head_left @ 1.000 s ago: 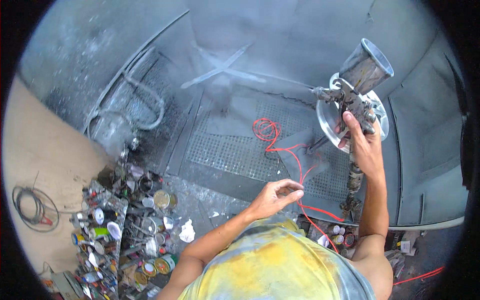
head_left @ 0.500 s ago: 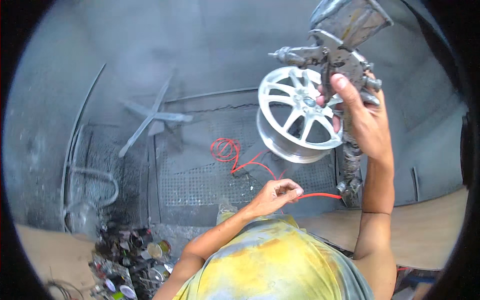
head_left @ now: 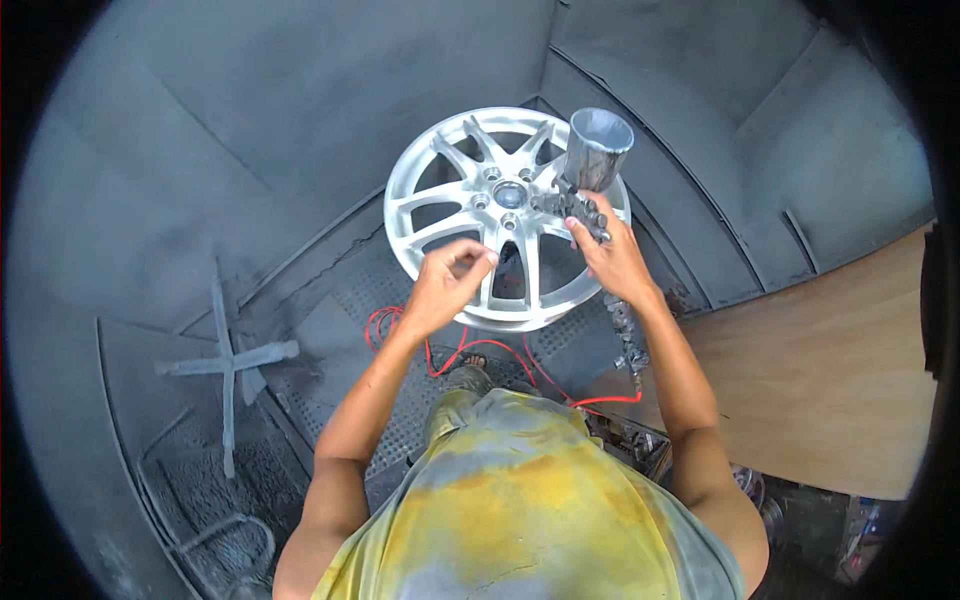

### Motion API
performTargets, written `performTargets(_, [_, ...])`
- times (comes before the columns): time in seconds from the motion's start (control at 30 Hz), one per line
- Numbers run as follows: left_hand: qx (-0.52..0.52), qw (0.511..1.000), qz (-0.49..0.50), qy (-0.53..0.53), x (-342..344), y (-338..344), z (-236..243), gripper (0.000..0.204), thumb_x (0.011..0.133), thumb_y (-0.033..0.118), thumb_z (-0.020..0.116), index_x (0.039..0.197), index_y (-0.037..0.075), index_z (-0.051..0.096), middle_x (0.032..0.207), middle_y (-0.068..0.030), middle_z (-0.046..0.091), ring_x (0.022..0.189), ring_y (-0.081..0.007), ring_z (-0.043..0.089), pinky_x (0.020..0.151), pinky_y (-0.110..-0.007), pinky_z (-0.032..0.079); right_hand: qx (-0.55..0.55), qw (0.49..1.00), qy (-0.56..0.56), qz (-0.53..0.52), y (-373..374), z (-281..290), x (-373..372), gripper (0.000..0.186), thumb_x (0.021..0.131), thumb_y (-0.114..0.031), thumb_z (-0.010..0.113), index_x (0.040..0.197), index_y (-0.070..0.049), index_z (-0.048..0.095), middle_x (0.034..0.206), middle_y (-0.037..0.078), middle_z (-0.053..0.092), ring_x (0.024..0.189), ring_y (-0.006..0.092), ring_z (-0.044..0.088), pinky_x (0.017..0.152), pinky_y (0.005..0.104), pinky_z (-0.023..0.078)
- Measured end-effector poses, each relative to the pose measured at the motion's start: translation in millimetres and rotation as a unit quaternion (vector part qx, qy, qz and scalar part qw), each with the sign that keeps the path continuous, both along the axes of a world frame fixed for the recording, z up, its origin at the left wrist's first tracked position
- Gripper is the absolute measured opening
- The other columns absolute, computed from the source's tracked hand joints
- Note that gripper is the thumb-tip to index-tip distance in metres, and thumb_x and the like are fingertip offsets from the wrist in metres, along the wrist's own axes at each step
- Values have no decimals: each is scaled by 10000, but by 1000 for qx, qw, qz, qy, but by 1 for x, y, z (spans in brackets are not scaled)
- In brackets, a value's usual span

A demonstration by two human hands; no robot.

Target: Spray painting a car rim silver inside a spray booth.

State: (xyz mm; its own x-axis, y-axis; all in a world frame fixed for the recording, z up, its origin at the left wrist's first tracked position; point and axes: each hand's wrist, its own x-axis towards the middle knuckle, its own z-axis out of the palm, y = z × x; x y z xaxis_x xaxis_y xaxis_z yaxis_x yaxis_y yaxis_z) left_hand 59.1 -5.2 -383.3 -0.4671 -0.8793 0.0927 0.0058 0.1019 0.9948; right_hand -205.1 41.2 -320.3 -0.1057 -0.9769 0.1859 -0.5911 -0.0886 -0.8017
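Observation:
A silver alloy wheel rim point(head_left: 405, 215) stands in front of me, its several spokes and dark round centre facing up toward me. My right hand point(head_left: 618, 262) is wrapped round the grip of a paint spray gun point(head_left: 575, 206), with the thumb on its near side. The gun's grey, paint-stained cup point(head_left: 597, 155) stands upright above, and the nozzle points left over the spokes near the hub. My left hand point(head_left: 445, 285) is closed in a pinch over the rim's lower left. What its fingers hold, if anything, is hidden. Contact with the rim cannot be told.
A red air hose point(head_left: 610, 400) leads from the gun's lower end and coils on the textured floor. Grey-coated panels point(head_left: 300, 100) surround the area. A grey cross-shaped stand point(head_left: 228, 362) is at left, a wooden board point(head_left: 810, 365) at right, with clutter below it.
The spray gun in my right hand has come down and left, in front of the rim. My left hand has risen from the hose to the rim's lower left. My view has turned right.

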Motion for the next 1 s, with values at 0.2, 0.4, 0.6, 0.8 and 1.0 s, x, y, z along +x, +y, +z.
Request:
performTargets(0.2, [-202,971,19,-125,-30,-91,-6,245,913,178,733,1042,-29,716,1014,-182,721,922,-331,711,838,-407,555,53,996,20,-68,-11,-17,-18,454,1035,-296,634,1413,-75,512,788,76,659,568,124,587,477,306,479])
performTargets(0.4, [-304,935,17,-183,-36,-127,-39,240,862,173,740,1026,0,713,1094,-149,661,1082,-359,615,922,-450,507,119,985,-60,-106,7,14,4,453,1034,-267,643,1384,-6,522,810,85,669,653,143,618,599,321,524])
performTargets(0.6, [-324,900,85,-278,5,-156,-50,343,856,214,775,1127,11,726,1149,-166,670,1121,-364,620,989,-438,505,114,978,-92,-149,26,56,35,461,1037,-304,640,1381,-15,537,769,66,662,538,94,543,481,286,435])
performTargets(0.8, [-343,845,84,-402,31,-160,-43,365,881,332,780,1090,32,773,1068,-142,715,1047,-312,627,912,-447,467,59,982,-44,-174,35,73,43,392,1031,-249,647,1318,10,583,791,94,664,719,125,579,698,304,492])
performTargets(1.0, [-359,830,149,-401,28,-144,-43,340,891,337,767,1045,34,788,1010,-134,721,999,-318,608,875,-447,443,93,978,-43,-182,27,90,60,370,1036,-225,646,1317,5,573,783,103,667,730,126,598,697,302,508])
